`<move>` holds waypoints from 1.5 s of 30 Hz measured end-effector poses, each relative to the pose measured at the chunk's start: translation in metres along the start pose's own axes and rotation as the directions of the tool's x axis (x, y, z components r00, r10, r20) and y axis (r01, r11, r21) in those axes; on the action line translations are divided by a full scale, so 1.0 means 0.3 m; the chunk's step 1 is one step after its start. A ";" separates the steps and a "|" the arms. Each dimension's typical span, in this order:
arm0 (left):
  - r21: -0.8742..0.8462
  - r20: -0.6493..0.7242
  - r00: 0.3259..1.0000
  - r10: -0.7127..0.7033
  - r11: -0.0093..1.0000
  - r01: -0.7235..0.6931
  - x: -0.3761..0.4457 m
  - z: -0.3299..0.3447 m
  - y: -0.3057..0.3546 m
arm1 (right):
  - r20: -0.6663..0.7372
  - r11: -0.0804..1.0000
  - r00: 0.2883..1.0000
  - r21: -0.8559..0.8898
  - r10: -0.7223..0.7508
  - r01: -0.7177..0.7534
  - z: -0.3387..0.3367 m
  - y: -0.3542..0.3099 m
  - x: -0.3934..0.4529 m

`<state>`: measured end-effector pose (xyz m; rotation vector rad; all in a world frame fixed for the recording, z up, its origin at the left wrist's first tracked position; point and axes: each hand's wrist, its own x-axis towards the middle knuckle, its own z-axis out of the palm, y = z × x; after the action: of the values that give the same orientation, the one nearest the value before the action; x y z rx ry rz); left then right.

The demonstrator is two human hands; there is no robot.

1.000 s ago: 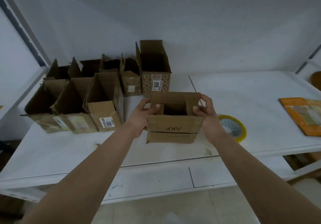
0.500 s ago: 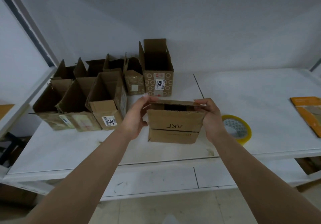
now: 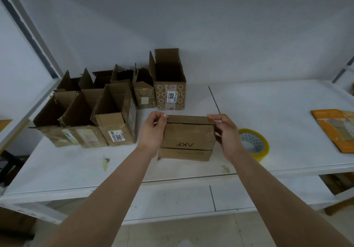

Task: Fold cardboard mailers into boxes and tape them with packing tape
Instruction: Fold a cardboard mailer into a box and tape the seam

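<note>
The AKF cardboard box (image 3: 186, 139) sits on the white table (image 3: 277, 101) in front of me, its top flaps now folded flat and closed; a second ago they stood open over a dark hollow. My left hand (image 3: 152, 131) curls around the box's upper left corner, and my right hand (image 3: 226, 133) pinches the upper right corner, both clamped on it. The roll of packing tape (image 3: 252, 144) lies just right of my right hand. Open boxes (image 3: 115, 108) cluster to the left and behind. An orange mailer (image 3: 334, 129) lies far right.
</note>
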<state>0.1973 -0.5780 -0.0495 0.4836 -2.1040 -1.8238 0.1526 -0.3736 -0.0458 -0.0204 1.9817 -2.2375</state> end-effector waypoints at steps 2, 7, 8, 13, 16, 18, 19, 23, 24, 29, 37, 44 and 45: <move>-0.009 -0.015 1.000 -0.023 1.000 0.022 0.004 0.005 0.004 | 0.006 1.000 1.000 0.005 0.031 -0.031 -0.010 -0.010 0.004; -0.002 -0.030 0.999 0.021 1.000 -0.021 -0.005 0.015 0.006 | -0.008 0.997 1.000 -0.075 -0.021 0.020 -0.009 0.009 0.002; 0.000 -0.032 0.999 0.017 1.000 -0.017 -0.005 0.015 0.005 | -0.015 0.997 0.999 -0.074 -0.033 0.032 -0.006 0.014 0.002; -0.077 0.013 0.995 -0.100 0.992 0.101 0.002 0.001 0.006 | 0.005 0.989 0.998 -0.132 -0.070 0.070 -0.006 0.031 0.004; -0.107 0.017 0.995 -0.096 0.989 0.097 -0.006 0.001 0.011 | -0.001 0.988 0.997 -0.135 -0.080 0.079 -0.006 0.036 0.005; -0.070 0.007 0.999 -0.054 0.996 0.055 -0.018 0.004 0.015 | -0.005 0.988 0.997 -0.135 -0.073 0.072 -0.005 0.036 0.008; -0.059 0.006 0.999 -0.050 0.997 0.050 -0.023 0.003 0.018 | 0.002 0.988 0.997 -0.138 -0.071 0.071 -0.005 0.037 0.009; -0.222 0.068 0.988 -0.139 0.963 0.150 -0.036 -0.018 0.025 | 0.014 0.984 0.997 -0.163 -0.074 0.075 -0.007 0.038 0.010; -0.247 0.081 0.986 -0.148 0.955 0.164 -0.037 -0.021 0.027 | 0.009 0.982 0.997 -0.169 -0.081 0.082 -0.007 0.037 0.007; -0.191 0.091 0.992 -0.082 0.977 0.098 -0.031 -0.013 0.019 | -0.005 0.969 0.995 -0.226 -0.104 0.100 -0.005 0.045 0.002; 0.493 0.118 0.978 0.170 0.845 -0.206 -0.011 -0.008 0.065 | 0.010 0.870 0.992 -0.480 -0.128 0.117 0.007 0.022 0.018; 0.783 0.516 0.849 0.113 0.338 -0.522 -0.038 0.069 0.107 | 0.030 0.871 0.991 -0.474 -0.133 0.131 0.009 0.009 0.010; 0.813 0.543 0.839 0.032 0.232 -0.535 -0.039 0.076 0.097 | 0.029 0.862 0.990 -0.488 -0.140 0.136 0.010 0.009 0.008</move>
<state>0.1962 -0.5488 -0.0240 -0.1690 -3.1691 -0.1700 0.1510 -0.3771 -0.0484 -0.2184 2.5696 -1.7379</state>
